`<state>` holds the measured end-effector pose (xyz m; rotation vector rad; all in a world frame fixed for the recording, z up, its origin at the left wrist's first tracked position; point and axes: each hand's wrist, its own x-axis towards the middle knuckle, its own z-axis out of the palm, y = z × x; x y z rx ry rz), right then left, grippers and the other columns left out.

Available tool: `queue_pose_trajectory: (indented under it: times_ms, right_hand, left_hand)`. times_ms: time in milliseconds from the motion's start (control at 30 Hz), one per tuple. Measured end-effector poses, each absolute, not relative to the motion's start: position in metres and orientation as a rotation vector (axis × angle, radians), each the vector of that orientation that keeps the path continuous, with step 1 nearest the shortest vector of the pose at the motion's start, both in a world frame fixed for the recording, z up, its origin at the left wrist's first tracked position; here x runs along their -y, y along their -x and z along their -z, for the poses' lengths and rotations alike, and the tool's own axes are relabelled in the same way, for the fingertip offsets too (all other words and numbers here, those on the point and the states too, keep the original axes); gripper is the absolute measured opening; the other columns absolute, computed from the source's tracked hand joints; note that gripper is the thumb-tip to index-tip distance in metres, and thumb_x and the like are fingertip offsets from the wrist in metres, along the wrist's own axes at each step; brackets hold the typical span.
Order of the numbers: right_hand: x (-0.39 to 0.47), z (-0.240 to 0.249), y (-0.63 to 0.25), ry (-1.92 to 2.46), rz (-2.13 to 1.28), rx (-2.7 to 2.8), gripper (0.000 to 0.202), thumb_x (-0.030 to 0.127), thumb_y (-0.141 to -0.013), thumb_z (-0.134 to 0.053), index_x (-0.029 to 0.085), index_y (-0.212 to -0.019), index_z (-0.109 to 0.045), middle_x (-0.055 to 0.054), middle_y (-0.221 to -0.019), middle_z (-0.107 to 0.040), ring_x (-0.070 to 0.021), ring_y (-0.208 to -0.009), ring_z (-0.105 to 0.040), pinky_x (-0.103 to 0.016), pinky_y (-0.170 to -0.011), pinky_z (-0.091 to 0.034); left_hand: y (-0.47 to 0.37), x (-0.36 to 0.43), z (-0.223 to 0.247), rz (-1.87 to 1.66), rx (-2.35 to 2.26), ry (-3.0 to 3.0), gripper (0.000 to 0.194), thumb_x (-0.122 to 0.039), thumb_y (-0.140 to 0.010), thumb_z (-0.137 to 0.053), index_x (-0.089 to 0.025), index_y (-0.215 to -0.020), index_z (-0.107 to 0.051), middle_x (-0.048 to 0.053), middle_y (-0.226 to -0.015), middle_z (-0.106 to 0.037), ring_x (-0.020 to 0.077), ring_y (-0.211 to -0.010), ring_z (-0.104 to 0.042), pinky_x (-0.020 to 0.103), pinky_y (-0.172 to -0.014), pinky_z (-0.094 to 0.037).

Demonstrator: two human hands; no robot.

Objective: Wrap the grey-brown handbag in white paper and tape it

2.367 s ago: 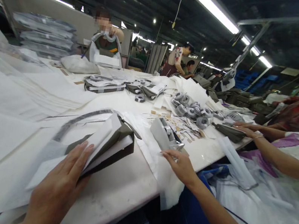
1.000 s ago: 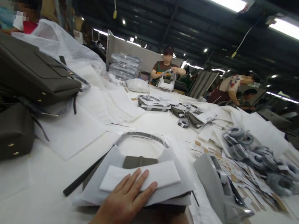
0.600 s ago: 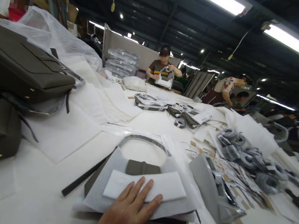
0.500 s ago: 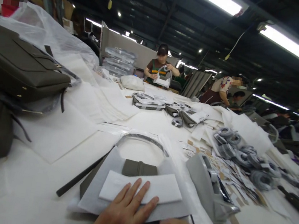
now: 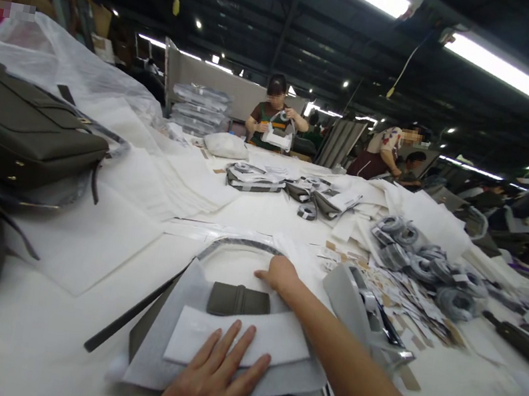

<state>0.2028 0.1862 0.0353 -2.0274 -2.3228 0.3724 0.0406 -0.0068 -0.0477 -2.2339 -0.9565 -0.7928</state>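
Observation:
A small grey-green bag (image 5: 239, 300) lies flat on the white table (image 5: 65, 361) in front of me, wrapped in white foam sheets (image 5: 240, 343). My left hand (image 5: 209, 383) presses flat on the folded foam strip across the bag's front, fingers spread. My right hand (image 5: 279, 273) reaches forward over the bag, with its fingers curled at the wrapped curved handle (image 5: 236, 246) near the top. Whether the fingers grip the handle or only touch it is hidden by the hand itself. A dark strap (image 5: 133, 315) runs out from the bag to the left.
A grey tape dispenser (image 5: 367, 313) stands just right of my arm. Several wrapped rolls (image 5: 425, 265) and paper scraps lie beyond it. Dark bags (image 5: 11, 135) are stacked at the left on foam sheets. Co-workers stand at the table's far end (image 5: 273, 115).
My right hand has come up from the bag's near edge and reached forward to the handle at its top. My left hand stays pressed on the foam strip.

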Motion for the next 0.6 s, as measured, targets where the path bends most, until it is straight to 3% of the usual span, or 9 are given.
queue_pose_trajectory:
  times_ms: [133,467,600]
  right_hand:
    - [-0.192,-0.023,-0.206,2.196,-0.504,2.195,0.036,0.047,-0.092,-0.063,0.014,-0.106,-0.068,-0.009,-0.112,-0.071,-0.0221,-0.104,-0.067,-0.046,-0.096,-0.051]
    - [-0.199,-0.021,-0.224,1.912,-0.887,1.919,0.021,0.033,-0.094,-0.064,0.012,-0.094,-0.067,-0.001,-0.084,-0.069,-0.0127,-0.070,-0.066,-0.029,-0.066,-0.057]
    - [-0.190,-0.030,-0.232,1.710,-0.931,1.785,0.014,0.023,-0.087,-0.070,0.011,-0.091,-0.072,-0.005,-0.074,-0.074,-0.0105,-0.059,-0.065,-0.023,-0.061,-0.053]
  left_hand:
    - [-0.041,0.013,0.041,0.725,1.049,2.302,0.049,-0.030,-0.101,-0.047,-0.030,-0.150,-0.038,0.012,-0.154,-0.042,0.0340,-0.138,-0.044,0.045,-0.108,-0.043]
    - [-0.040,0.010,0.044,0.786,1.000,2.325,0.048,-0.022,-0.103,-0.035,-0.027,-0.151,-0.037,0.013,-0.153,-0.043,0.0347,-0.138,-0.043,0.046,-0.105,-0.046]
    - [-0.034,0.007,0.044,0.777,0.986,2.352,0.049,-0.020,-0.103,-0.035,-0.029,-0.151,-0.036,0.013,-0.153,-0.043,0.0336,-0.138,-0.044,0.045,-0.105,-0.046]
